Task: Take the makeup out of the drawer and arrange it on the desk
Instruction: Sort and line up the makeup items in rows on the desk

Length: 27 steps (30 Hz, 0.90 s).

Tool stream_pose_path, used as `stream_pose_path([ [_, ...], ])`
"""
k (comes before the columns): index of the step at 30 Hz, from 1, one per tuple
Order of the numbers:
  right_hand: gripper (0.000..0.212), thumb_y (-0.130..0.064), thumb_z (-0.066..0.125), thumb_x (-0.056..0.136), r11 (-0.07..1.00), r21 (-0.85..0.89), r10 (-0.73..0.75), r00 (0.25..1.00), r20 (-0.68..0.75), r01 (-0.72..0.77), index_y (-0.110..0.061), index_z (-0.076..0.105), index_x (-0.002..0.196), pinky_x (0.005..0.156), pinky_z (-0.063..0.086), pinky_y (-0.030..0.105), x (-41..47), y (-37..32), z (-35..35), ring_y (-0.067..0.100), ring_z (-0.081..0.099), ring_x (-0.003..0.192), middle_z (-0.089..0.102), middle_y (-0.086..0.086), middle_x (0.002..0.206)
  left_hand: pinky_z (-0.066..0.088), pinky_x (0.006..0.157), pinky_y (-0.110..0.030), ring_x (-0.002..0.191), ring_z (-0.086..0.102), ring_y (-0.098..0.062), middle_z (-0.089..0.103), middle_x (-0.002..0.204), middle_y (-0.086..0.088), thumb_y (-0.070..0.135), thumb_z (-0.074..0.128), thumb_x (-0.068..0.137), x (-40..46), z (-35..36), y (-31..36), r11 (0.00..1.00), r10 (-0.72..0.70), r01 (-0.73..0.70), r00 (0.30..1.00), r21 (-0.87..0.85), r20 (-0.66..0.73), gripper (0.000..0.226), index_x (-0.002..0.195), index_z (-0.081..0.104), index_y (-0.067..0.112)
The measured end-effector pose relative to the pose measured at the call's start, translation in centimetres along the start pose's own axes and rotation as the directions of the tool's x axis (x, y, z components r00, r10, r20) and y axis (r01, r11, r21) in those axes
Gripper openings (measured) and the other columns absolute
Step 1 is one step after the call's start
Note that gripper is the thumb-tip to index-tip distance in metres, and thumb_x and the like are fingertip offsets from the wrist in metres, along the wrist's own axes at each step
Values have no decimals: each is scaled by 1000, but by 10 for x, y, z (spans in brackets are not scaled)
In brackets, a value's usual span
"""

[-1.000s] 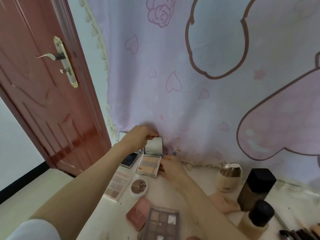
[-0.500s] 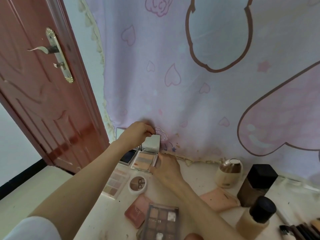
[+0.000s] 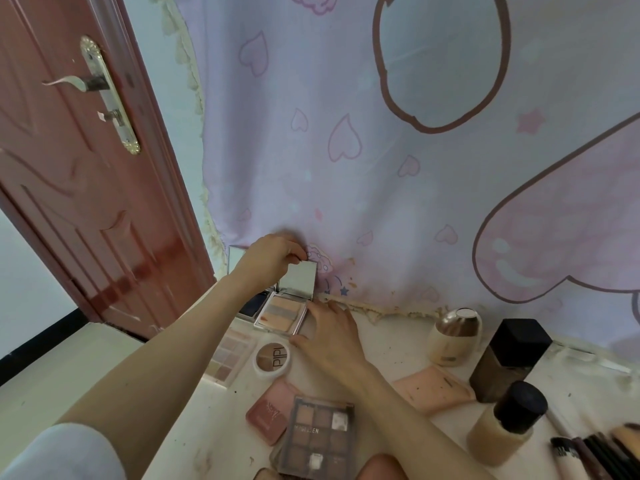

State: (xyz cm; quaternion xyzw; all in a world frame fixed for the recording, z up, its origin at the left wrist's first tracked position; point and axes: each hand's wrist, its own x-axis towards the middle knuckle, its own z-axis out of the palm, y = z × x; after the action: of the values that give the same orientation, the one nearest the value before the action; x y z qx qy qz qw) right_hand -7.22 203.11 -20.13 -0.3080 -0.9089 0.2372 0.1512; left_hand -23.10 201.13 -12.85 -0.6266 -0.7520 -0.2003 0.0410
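Makeup palette [image 3: 281, 316], open, is stood at the back of the tabletop [image 3: 388, 344] against the curtain [image 3: 381, 188]. Its mirrored lid [image 3: 300, 280] is pinched by the left hand [image 3: 268, 259]; its base is steadied by the right hand [image 3: 327, 336], fingers straight. Since a second ago it has been nudged slightly. Placement is judged nearly settled; other compacts are laid nearby.

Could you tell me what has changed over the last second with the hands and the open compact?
Little changed. The left hand still pinches the mirrored lid of the open compact; the right hand slid slightly down its right side. The other makeup stayed put.
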Motion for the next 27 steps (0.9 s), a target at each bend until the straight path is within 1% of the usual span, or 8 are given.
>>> stream_pose_path([
  [4, 59, -45, 62, 81, 1000, 21, 3, 1000, 4, -3, -23, 42, 131, 110, 22, 36, 1, 1, -1, 20, 35, 129, 45, -2, 138, 41, 80, -27, 102, 56, -19, 67, 107, 0, -4, 52, 86, -4, 3, -3, 999, 8, -6, 999, 44, -34, 29, 100, 72, 11],
  [8, 75, -55, 61, 78, 1000, -8, 3, 999, 43, -3, -21, 33, 139, 113, 17, 38, 3, 4, -1, 18, 29, 134, 38, -2, 144, 42, 79, -29, 102, 55, -20, 67, 106, -2, -4, 54, 85, -7, 5, -4, 999, 32, -30, 998, 44, -45, 27, 99, 72, 10],
  [10, 79, -59, 60, 77, 1000, -16, -1, 998, 58, 2, -21, 30, 141, 114, 14, 38, 3, 4, -1, 18, 27, 136, 35, -2, 146, 42, 80, -31, 102, 55, -21, 68, 105, -2, -2, 55, 86, -6, 6, -4, 998, 42, -41, 998, 37, -42, 24, 98, 73, 9],
  [16, 80, -59, 56, 80, 999, -36, -6, 996, 87, 9, -21, 26, 144, 115, 10, 39, 5, 6, 0, 19, 22, 138, 29, -3, 150, 44, 78, -32, 95, 59, -25, 66, 106, -4, 9, 56, 90, -7, 10, -4, 1000, -5, 6, 998, 22, -58, 18, 98, 71, 11],
  [21, 80, -57, 54, 83, 999, -51, -8, 994, 113, 14, -22, 22, 147, 115, 3, 38, 5, 9, 0, 19, 14, 141, 20, -4, 154, 47, 79, -35, 103, 58, -25, 63, 118, -3, 12, 49, 93, -18, 12, -3, 995, 53, -49, 998, 91, -39, 27, 112, 67, 15],
  [23, 80, -57, 54, 83, 999, -45, -6, 994, 113, 12, -23, 20, 147, 115, 3, 38, 4, 9, 1, 19, 14, 142, 19, -5, 155, 47, 78, -34, 106, 57, -26, 61, 123, -3, 12, 47, 93, -23, 11, -3, 993, 48, -46, 999, 106, -22, 31, 119, 63, 16],
  [25, 80, -57, 53, 84, 999, -50, -2, 992, 123, 8, -22, 20, 147, 115, 3, 39, 4, 9, 0, 19, 12, 142, 17, -4, 155, 45, 84, -33, 113, 55, -25, 56, 130, -2, 13, 45, 94, -28, 10, -1, 994, 31, -32, 999, 105, 9, 34, 125, 58, 17],
  [27, 79, -58, 50, 85, 998, -66, 4, 990, 141, 5, -22, 18, 148, 115, 2, 40, 3, 8, -1, 19, 11, 143, 15, -3, 156, 35, 99, -29, 126, 45, -21, 49, 139, -2, 13, 43, 95, -31, 9, -1, 991, 44, -52, 997, 123, 68, 39, 133, 50, 15],
])
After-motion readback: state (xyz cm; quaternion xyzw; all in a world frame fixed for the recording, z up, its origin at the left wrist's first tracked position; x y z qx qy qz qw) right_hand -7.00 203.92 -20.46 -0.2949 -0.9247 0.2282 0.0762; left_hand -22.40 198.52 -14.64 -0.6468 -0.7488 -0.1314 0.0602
